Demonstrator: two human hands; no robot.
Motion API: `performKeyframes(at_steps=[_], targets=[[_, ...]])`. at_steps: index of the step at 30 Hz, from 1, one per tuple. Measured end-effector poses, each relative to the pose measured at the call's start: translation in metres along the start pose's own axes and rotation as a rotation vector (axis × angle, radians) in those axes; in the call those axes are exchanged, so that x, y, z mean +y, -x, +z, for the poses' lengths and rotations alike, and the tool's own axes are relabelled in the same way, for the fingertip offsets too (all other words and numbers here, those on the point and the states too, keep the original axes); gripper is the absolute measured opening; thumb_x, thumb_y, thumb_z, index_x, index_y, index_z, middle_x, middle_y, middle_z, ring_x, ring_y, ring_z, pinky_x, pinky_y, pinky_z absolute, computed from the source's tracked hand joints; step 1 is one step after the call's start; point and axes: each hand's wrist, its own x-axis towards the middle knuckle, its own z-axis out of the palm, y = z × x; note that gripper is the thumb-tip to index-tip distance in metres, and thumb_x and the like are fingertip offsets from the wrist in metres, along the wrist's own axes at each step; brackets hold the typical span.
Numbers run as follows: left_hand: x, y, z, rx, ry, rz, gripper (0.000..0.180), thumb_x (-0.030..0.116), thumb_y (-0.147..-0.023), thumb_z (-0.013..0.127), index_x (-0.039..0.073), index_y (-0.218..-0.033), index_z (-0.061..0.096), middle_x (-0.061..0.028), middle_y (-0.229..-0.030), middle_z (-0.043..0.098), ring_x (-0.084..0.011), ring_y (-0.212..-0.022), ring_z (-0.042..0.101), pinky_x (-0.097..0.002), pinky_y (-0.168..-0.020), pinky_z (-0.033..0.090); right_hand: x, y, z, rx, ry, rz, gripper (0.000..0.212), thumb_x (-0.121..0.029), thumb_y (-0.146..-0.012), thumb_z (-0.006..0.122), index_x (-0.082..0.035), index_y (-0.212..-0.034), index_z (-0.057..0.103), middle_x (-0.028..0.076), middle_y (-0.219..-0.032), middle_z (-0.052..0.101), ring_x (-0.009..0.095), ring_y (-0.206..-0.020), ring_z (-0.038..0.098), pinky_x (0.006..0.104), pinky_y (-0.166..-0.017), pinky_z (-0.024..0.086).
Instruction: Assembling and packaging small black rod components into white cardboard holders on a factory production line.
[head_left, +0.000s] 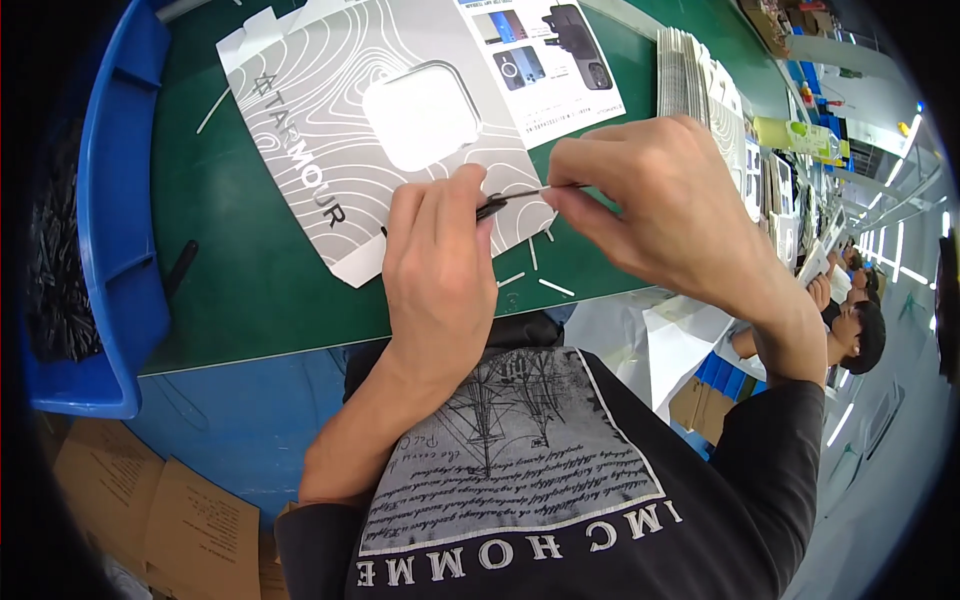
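Note:
My left hand (437,250) is closed on a small black plastic piece (490,207), its fingertips covering most of it. From that piece a thin strip (522,195) runs to my right hand (665,195), which pinches its other end between thumb and forefinger. Both hands are above the near edge of a flat grey cardboard package (330,130) with white contour lines and a white rounded-square area. Several narrow white strips (556,288) lie on the green table (230,290) near the package's corner.
At left, a blue bin (130,230) holds many black plastic pieces (62,290); one loose black piece (181,268) lies beside it. A printed card (560,105) and stacked packages (690,80) stand beyond my hands. Cardboard boxes (200,530) sit below; people (860,320) are at right.

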Motion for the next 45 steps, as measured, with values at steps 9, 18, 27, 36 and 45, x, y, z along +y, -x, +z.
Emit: performKeyframes(at_steps=[9, 18, 27, 36, 45], targets=[[-0.003, 0.0, 0.004, -0.024, 0.084, -0.107, 0.048, -0.018, -0.068, 0.062, 0.001, -0.112, 0.061, -0.0089, -0.084, 0.061, -0.0241, -0.076, 0.054, -0.036, -0.069, 0.048, 0.0, -0.005, 0.0, -0.056, 0.002, -0.014, 0.014, -0.002, -0.075, 0.071, -0.004, -0.073, 0.057, 0.005, -0.06, 0.053, 0.024, -0.05, 0.046, 0.0356, -0.053, 0.039], [-0.005, -0.005, 0.002, -0.08, 0.092, -0.114, 0.046, -0.018, -0.068, 0.062, 0.002, -0.11, 0.062, -0.0081, -0.083, 0.061, -0.0233, -0.075, 0.054, -0.0356, -0.069, 0.048, -0.009, -0.019, -0.006, -0.126, 0.123, -0.104, 0.017, -0.003, -0.075, 0.071, -0.005, -0.071, 0.055, 0.005, -0.055, 0.049, 0.025, -0.046, 0.044, 0.0353, -0.052, 0.039], [-0.005, 0.0, 0.003, -0.01, 0.101, -0.052, 0.041, -0.017, -0.069, 0.063, -0.001, -0.106, 0.061, -0.0107, -0.09, 0.061, -0.0264, -0.082, 0.056, -0.037, -0.074, 0.049, 0.002, -0.005, 0.001, -0.036, 0.053, -0.058, 0.012, -0.005, -0.078, 0.073, -0.004, -0.075, 0.062, 0.007, -0.056, 0.054, 0.024, -0.046, 0.046, 0.0323, -0.05, 0.039], [-0.001, 0.013, -0.005, 0.057, -0.078, 0.055, 0.028, -0.016, -0.068, 0.068, -0.004, -0.093, 0.063, -0.0147, -0.098, 0.062, -0.0319, -0.088, 0.057, -0.0392, -0.078, 0.051, 0.039, 0.088, -0.002, 0.472, -0.27, 0.383, 0.009, -0.003, -0.089, 0.071, 0.001, -0.097, 0.07, 0.003, -0.079, 0.068, 0.012, -0.064, 0.053, 0.0236, -0.061, 0.042], [0.041, 0.001, -0.026, 0.021, -0.177, 0.131, 0.025, -0.015, -0.067, 0.071, -0.003, -0.088, 0.064, -0.0159, -0.103, 0.064, -0.0306, -0.089, 0.059, -0.0376, -0.079, 0.052, 0.115, 0.16, 0.02, 0.845, -0.452, 0.789, 0.01, -0.006, -0.094, 0.067, 0.001, -0.101, 0.07, 0.004, -0.093, 0.069, 0.012, -0.079, 0.056, 0.024, -0.074, 0.045]])
